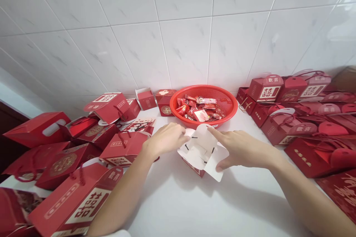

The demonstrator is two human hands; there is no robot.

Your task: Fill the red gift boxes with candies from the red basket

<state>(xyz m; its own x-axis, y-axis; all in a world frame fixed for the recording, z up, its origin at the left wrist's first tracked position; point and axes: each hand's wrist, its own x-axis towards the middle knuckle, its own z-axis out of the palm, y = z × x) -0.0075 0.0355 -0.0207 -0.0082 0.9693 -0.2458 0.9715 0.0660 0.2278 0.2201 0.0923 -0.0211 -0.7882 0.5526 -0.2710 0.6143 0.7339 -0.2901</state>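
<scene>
A small red box (201,148) stands on the white table in front of me, its white inner flaps spread outward and black cord ends showing inside. My left hand (169,137) is at the box's left flap, fingers bent toward it. On the right side, my right hand (239,148) has its thumb and forefinger apart, touching the right and rear flaps. Just behind the box sits a red plastic basket (229,109) holding several wrapped candies (201,114).
Several red gift boxes (122,146) with cord handles crowd the left side. Rows of similar boxes (286,127) line the right side. A tiled wall (186,44) rises behind the basket. The white table (222,207) shows between my forearms.
</scene>
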